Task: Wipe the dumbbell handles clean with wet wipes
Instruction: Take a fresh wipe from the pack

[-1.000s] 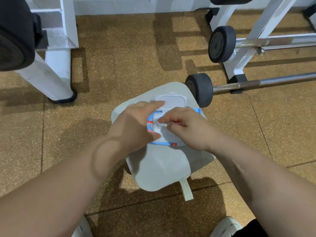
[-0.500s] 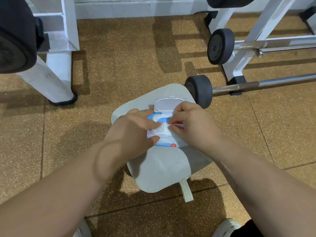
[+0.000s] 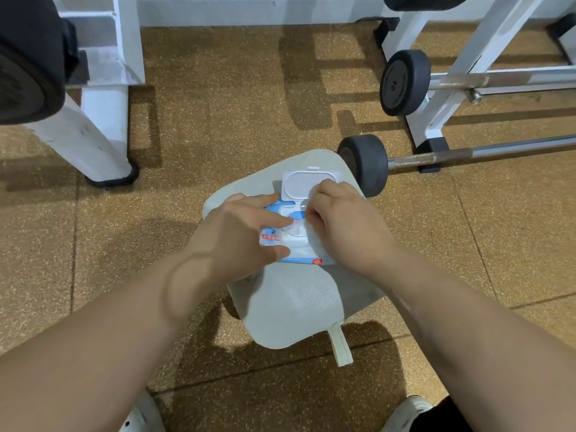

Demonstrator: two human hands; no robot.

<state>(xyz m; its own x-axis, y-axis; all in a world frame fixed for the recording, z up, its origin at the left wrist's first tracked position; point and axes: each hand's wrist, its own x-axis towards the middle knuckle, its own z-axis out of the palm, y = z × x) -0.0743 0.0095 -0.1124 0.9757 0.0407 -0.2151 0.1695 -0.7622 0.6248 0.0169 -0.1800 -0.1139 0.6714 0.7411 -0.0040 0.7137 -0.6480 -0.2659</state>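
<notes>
The left hand (image 3: 237, 241) presses flat, fingers straight, on the pack (image 3: 297, 258) to pin it to the pad (image 3: 296, 307). The right hand (image 3: 346, 229) pinches a wipe (image 3: 312, 241) at the opening, with the lid (image 3: 300, 185) flipped back. The dumbbell (image 3: 364, 165) lies just beyond the pad, its handle (image 3: 483, 152) untouched. A rack (image 3: 442, 98) stands close behind it.

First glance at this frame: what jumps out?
Dead centre, both hands work a blue-and-white wet wipes pack lying on a pale grey pad, its lid flipped open. The left hand presses the pack flat while the right hand seems to pinch a wipe at the opening. Just beyond, to the right, a bar with a dark end weight lies on the brown floor beside a white rack.
</notes>
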